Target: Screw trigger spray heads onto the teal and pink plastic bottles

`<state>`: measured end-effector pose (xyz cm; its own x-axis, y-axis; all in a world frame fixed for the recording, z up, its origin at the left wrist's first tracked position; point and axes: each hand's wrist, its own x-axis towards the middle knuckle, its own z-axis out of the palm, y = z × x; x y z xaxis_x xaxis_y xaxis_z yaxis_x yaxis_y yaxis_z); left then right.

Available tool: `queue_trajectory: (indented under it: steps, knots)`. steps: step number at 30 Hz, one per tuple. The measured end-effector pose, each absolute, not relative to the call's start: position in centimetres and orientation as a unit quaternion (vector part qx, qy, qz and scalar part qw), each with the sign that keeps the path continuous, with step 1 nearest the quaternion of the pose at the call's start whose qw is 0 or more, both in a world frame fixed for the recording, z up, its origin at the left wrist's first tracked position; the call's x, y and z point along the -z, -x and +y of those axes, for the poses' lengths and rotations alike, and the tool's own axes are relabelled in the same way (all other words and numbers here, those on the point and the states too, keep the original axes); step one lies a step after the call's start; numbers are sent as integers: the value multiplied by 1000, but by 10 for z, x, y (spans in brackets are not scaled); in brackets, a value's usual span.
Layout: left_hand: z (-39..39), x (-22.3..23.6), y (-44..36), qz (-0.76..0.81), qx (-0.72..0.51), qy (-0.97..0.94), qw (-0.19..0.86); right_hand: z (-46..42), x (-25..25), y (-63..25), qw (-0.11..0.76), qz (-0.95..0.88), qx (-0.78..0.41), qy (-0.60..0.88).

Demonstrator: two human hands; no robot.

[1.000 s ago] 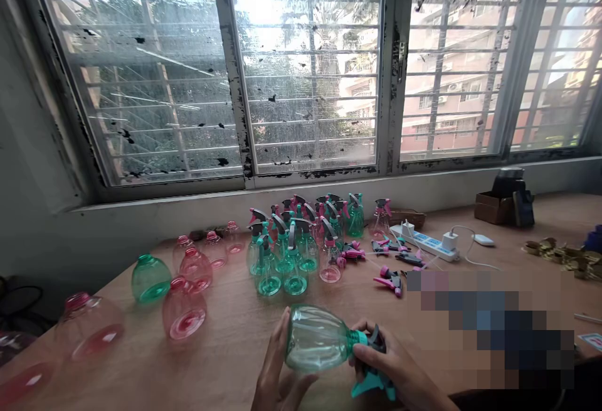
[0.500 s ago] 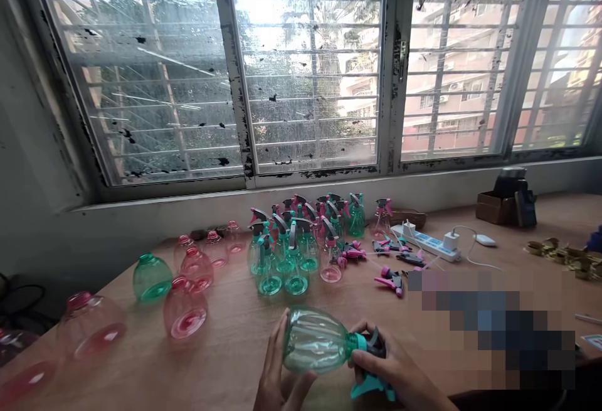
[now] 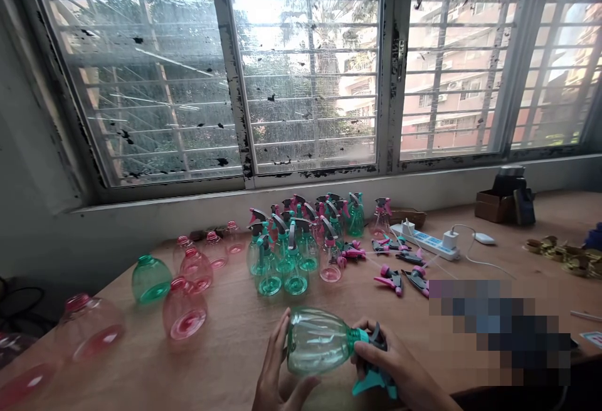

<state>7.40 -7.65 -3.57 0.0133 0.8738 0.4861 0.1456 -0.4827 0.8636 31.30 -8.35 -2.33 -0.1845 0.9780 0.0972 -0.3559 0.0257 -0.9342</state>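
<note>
A clear green spray bottle (image 3: 320,342) lies sideways between my hands, low in the middle of the view. Its base rests against my left hand (image 3: 281,367), whose fingers and thumb curve round that end. My right hand (image 3: 379,357) is closed on the neck, where a teal collar and a grey and teal spray head (image 3: 376,381) meet the bottle. Part of the spray head is hidden by my fingers. Behind them stands a cluster of green and pink bottles with spray heads fitted (image 3: 295,266). Loose pink and grey spray heads (image 3: 389,280) lie to its right.
Pink bottles without heads (image 3: 185,310) and a green one (image 3: 151,279) stand on the left of the wooden table (image 3: 226,367). A power strip (image 3: 426,240), a brown box (image 3: 493,206) and brass-coloured pieces (image 3: 564,254) are at the right. Windows line the back. One area is blurred out.
Both hands keep hold of the spray bottle, which has shifted very slightly to the right. The things on the table stay where they were.
</note>
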Motion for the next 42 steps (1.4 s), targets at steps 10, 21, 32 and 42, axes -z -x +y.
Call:
queue_trajectory:
  steps: [10,21,32,42]
  knots:
    - [-78,34,-74,367,-585,-650,316,-88,19,-314,528,-487,-612,332]
    - [-77,35,-73,389,-556,-688,257,-86,22,-312,543,-473,-616,320]
    - [-77,34,-74,388,-549,-711,205,-87,20,-314,535,-477,-618,323]
    - [-76,33,-71,385,-578,-668,267,-89,23,-315,520,-495,-610,334]
